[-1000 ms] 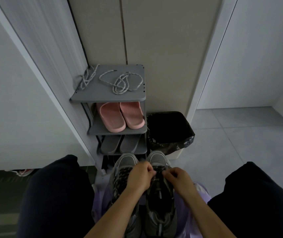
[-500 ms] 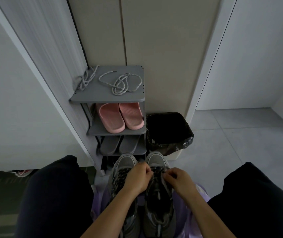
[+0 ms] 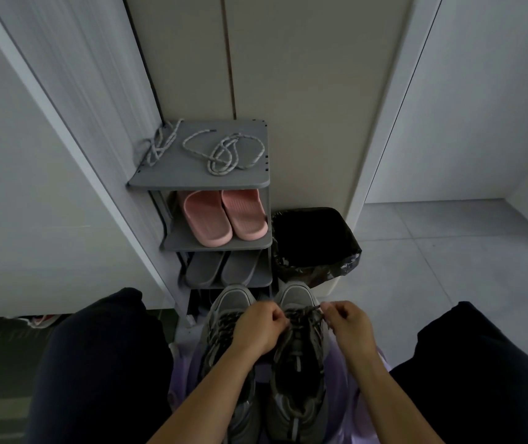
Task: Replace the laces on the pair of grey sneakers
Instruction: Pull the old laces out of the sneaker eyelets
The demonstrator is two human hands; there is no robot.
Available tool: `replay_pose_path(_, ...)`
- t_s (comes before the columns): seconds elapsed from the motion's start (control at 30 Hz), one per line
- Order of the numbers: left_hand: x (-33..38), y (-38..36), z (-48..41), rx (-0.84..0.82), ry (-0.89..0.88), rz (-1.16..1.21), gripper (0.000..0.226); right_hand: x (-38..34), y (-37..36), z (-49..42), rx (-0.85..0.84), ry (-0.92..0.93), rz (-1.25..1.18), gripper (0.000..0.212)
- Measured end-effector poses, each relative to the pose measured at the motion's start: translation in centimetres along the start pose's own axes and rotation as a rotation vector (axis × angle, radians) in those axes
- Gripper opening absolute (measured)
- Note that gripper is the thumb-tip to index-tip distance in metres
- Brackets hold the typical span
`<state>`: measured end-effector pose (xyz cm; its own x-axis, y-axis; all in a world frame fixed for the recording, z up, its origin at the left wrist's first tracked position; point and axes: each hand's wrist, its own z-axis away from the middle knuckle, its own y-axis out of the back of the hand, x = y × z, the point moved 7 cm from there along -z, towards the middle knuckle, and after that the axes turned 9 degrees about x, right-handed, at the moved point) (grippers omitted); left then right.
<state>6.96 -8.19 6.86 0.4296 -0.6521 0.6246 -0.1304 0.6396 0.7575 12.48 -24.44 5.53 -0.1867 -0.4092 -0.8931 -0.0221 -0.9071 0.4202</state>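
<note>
Sneakers: the grey pair is sitting side by side just in front of the rack (image 3: 198,182), toes pointing toward it, on a pale lilac cloth (image 3: 357,408) between the person's knees; left sneaker (image 3: 224,318), right sneaker (image 3: 301,344).
Left hand (image 3: 257,326): is closing in a loose fist over the dark lace (image 3: 304,314) at the toe end of the right sneaker's lacing, the side nearest the rack.
Right hand (image 3: 347,325): is pinching the other end of that lace between thumb and fingers, just off the sneaker's right edge.
Hands together: are holding apart, the lace stretching between them.
Spare laces (image 3: 224,152): two pale speckled bundles are lying on the rack's top shelf.
Pink slippers (image 3: 224,217): are resting on the rack's second shelf.
Grey slippers (image 3: 224,267): are sitting on the shelf below.
Bin (image 3: 315,245): black-lined, is standing just right of the rack.
</note>
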Motion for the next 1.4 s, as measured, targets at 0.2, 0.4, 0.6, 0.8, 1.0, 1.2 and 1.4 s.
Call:
replay_pose_path(0.2,-0.3,0.3,0.0,0.031,0.006,-0.012,0.015,1.8,-2.2,1.0,-0.303,-0.138,0.061,0.022)
replay_pose_path(0.4,-0.3,0.3,0.0,0.042,0.004,-0.021,0.019,0.7,1.4,-0.5,0.031,-0.155,-0.199,0.018)
replay_pose_path(0.6,-0.5,0.3,0.0,0.02,0.014,-0.001,0.018,1.1,-1.7,1.0,-0.23,-0.035,0.156,0.02)
replay_pose_path(0.8,-0.6,0.4,0.0,0.022,0.018,0.003,0.017,0.5,1.4,-0.7,0.007,-0.171,-0.202,0.02)
replay_pose_path(1.0,-0.7,0.3,0.0,0.022,0.008,0.009,0.016,-0.2,-0.2,0.2,-0.064,0.003,0.096,0.021)
replay_pose_path(1.2,-0.9,0.3,-0.1,0.02,0.02,0.029,0.015,0.2,-0.7,0.5,-0.194,-0.117,-0.089,0.023)
replay_pose_path(1.4,-1.0,0.0,0.0,0.029,0.016,0.047,0.015,0.2,0.3,-0.3,-0.001,-0.061,-0.072,0.017)
